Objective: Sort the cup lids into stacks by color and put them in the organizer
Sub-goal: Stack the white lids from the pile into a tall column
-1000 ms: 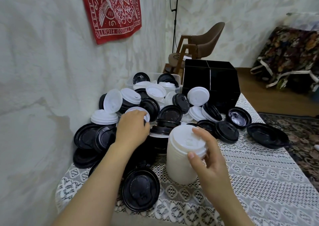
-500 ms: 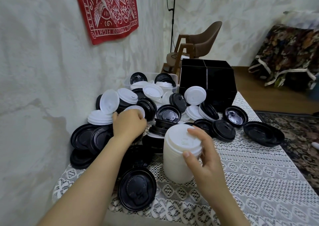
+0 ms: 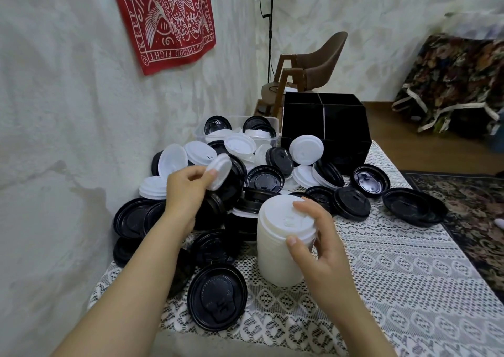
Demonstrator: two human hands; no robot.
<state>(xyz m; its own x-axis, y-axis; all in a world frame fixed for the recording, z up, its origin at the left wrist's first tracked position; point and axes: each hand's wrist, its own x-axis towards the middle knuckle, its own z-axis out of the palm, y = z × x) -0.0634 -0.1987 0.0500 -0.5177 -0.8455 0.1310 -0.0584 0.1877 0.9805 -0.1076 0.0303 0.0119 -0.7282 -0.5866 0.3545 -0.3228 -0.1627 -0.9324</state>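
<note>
Sorting looks early: my right hand (image 3: 319, 250) grips one tall white plastic lid stack (image 3: 278, 253), left hand (image 3: 185, 190) pinches another white lid (image 3: 219, 171); mixed black-and-white pile (image 3: 263, 178) lies unsorted mid-frame.

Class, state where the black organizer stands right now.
In the head view, the black organizer stands at the far end of the table, just right of the clear tub, behind the lid pile.

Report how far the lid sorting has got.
Done: one tall stack of white lids stands on the table, gripped by the right hand. In hand: the left hand pinches another white lid above the pile. Left: most lids, black and white, lie mixed in the pile, and none show in the black organizer.
</note>
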